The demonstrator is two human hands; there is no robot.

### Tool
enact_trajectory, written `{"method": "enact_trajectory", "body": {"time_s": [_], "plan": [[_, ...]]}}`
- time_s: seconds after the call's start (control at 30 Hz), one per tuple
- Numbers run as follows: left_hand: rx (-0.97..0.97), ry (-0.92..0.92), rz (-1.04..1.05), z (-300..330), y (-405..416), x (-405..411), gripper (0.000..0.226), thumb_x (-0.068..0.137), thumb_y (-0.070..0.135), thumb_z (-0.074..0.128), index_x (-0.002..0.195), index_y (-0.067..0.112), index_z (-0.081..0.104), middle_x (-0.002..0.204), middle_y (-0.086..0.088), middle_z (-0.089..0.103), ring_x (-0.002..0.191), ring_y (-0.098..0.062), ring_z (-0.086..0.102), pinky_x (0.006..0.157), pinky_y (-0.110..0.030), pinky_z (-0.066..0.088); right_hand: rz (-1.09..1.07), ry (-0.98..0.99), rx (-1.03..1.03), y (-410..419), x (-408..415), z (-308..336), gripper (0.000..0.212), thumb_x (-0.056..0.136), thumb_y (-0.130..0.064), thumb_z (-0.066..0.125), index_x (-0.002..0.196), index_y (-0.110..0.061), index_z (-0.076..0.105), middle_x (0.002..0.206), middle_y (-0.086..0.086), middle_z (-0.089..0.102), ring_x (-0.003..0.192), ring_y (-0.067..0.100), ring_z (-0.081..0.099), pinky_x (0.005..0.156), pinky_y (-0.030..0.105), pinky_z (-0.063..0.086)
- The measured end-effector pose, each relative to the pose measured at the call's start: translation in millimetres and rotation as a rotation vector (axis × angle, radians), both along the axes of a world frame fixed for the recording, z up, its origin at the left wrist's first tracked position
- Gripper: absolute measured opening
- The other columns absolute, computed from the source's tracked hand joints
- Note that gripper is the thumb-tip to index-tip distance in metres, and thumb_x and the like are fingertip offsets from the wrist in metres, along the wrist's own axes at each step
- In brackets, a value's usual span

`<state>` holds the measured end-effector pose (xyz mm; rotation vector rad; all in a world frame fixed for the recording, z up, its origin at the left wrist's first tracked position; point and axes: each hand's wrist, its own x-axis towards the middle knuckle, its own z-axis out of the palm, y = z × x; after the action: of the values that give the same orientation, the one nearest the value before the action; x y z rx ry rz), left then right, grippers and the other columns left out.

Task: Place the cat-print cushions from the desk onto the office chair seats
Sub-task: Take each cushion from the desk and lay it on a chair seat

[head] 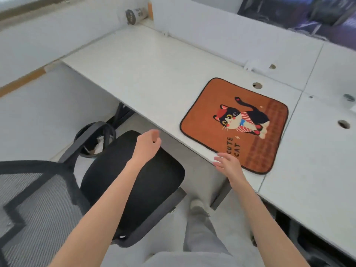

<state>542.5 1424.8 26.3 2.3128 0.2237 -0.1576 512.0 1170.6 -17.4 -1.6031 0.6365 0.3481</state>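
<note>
cushion [234, 125] flat on counter [154, 78] | my right hand [228, 164] open at its near edge (nearer one) | left hand [147, 145] loosely curled, empty, over seat [163, 180] | cushion lies ahead-right

White partition panels [212, 35], pale floor [38, 122], even daylight

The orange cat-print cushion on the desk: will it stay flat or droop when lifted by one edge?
The cushion looks thin and lies flat like a mat, so it would probably droop. It seems light, likely liftable by the right hand alone. Its fabric surface probably grips, not slips.
</note>
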Motion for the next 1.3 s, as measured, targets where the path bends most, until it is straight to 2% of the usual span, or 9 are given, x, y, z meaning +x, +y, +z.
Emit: {"method": "enact_trajectory", "body": {"time_s": [0.13,0.3,0.4,0.6,0.77,0.9,1.0,1.13,1.3], "plan": [[-0.058,0.071,-0.061,-13.7,-77.6,86.8,0.037,0.091,0.009,0.045,0.127,0.005,0.05,0.127,-0.01,0.058,0.115,-0.021,0.054,0.09,-0.02,0.034,-0.025,-0.033,-0.347,-89.1,74.4,2.8,0.03,0.092,-0.017,0.046,0.119,-0.012,0.058,0.123,0.011,0.061,0.107,0.027,0.059,0.096,0.04,0.047],[0.015,0.173,-0.012,-37.0,-133.1,164.4,0.046,0.09,0.01,0.043,0.135,0.002,0.039,0.137,-0.017,0.049,0.124,-0.03,0.047,0.099,-0.032,0.037,0.01,0.056,-0.722,-170.2,128.7,-9.9,0.038,0.092,-0.019,0.045,0.125,-0.002,0.05,0.128,0.021,0.054,0.119,0.039,0.048,0.1,0.041,0.037],[0.095,0.21,-0.031,-54.8,-145.1,191.6,0.046,0.089,0.012,0.044,0.133,0.001,0.036,0.135,-0.021,0.048,0.122,-0.035,0.047,0.1,-0.039,0.039,0.031,0.198,-0.724,-191.5,139.5,-37.1,0.049,0.09,-0.026,0.046,0.134,-0.005,0.039,0.135,0.024,0.045,0.126,0.04,0.039,0.109,0.046,0.031],[0.224,0.233,-0.053,-81.4,-164.0,213.1,0.047,0.086,0.014,0.049,0.13,0.0,0.036,0.129,-0.022,0.049,0.119,-0.037,0.046,0.097,-0.045,0.041,-0.038,0.205,-0.762,-183.7,143.9,-45.8,0.056,0.092,-0.023,0.046,0.141,-0.007,0.026,0.149,0.019,0.026,0.138,0.035,0.02,0.111,0.044,0.026],[0.379,0.264,0.05,-83.0,-167.4,228.2,0.066,0.089,0.028,0.051,0.142,0.005,0.02,0.137,-0.024,0.038,0.127,-0.039,0.035,0.1,-0.052,0.036,-0.134,0.202,-0.8,-181.7,148.0,-49.3,0.057,0.09,-0.029,0.051,0.139,-0.011,0.03,0.145,0.015,0.035,0.133,0.033,0.031,0.103,0.047,0.038],[0.258,0.211,0.019,-80.9,-153.4,243.5,0.046,0.091,0.035,0.049,0.129,0.009,0.048,0.124,-0.018,0.057,0.114,-0.034,0.053,0.093,-0.042,0.042,-0.288,0.106,-0.74,-190.4,152.8,-44.3,0.051,0.086,-0.017,0.057,0.132,-0.005,0.039,0.126,0.02,0.051,0.118,0.036,0.047,0.094,0.047,0.044],[0.159,0.102,0.062,-70.0,-140.6,239.0,0.034,0.093,0.028,0.047,0.114,0.005,0.06,0.112,-0.02,0.061,0.103,-0.033,0.057,0.082,-0.035,0.044,-0.177,-0.047,-0.749,-183.0,162.3,-32.1,0.028,0.089,-0.011,0.048,0.116,-0.005,0.057,0.111,0.018,0.063,0.102,0.033,0.058,0.088,0.038,0.046],[0.085,-0.027,0.197,-39.2,-100.8,208.5,0.027,0.095,0.025,0.044,0.099,0.006,0.062,0.096,-0.01,0.066,0.084,-0.021,0.057,0.07,-0.027,0.038,0.065,-0.217,-0.697,-127.2,185.5,-7.6,0.033,0.097,-0.013,0.036,0.125,-0.014,0.053,0.109,0.002,0.063,0.102,0.023,0.06,0.091,0.034,0.046],[0.193,-0.161,0.478,-15.7,-15.6,131.8,0.031,0.094,0.029,0.047,0.112,0.01,0.063,0.099,-0.006,0.07,0.083,-0.017,0.06,0.073,-0.028,0.044,0.449,-0.427,-0.542,-9.1,207.1,21.0,0.036,0.098,-0.018,0.033,0.131,-0.015,0.047,0.112,0.007,0.066,0.09,0.02,0.062,0.083,0.027,0.048]]}}
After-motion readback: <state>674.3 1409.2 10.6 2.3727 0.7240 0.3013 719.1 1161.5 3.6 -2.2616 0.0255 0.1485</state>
